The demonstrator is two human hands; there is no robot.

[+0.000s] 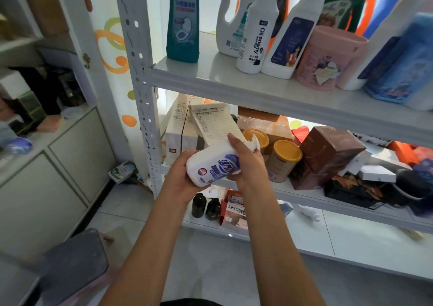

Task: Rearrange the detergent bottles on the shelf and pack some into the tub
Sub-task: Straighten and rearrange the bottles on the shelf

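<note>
1. White plastic spray bottle with blue label (214, 165): held in mid-air, in front of the middle tier of the grey metal shelf (269, 90), below the upper board.
2. Long axis: near-horizontal, base toward lower left, trigger nozzle toward upper right, pointing at the shelf.
3. Left hand (181, 177): cups the base end, fingers curled under it.
4. Right hand (246, 163): wraps the neck end, nearer the shelf; likely the one to lead any placement.
5. Above the bottle: teal toilet-cleaner bottle (183, 22) and white jugs stand upright.
6. Tub: cannot tell where; a dark lidded container (72, 266) sits well below left of the bottle.
</note>
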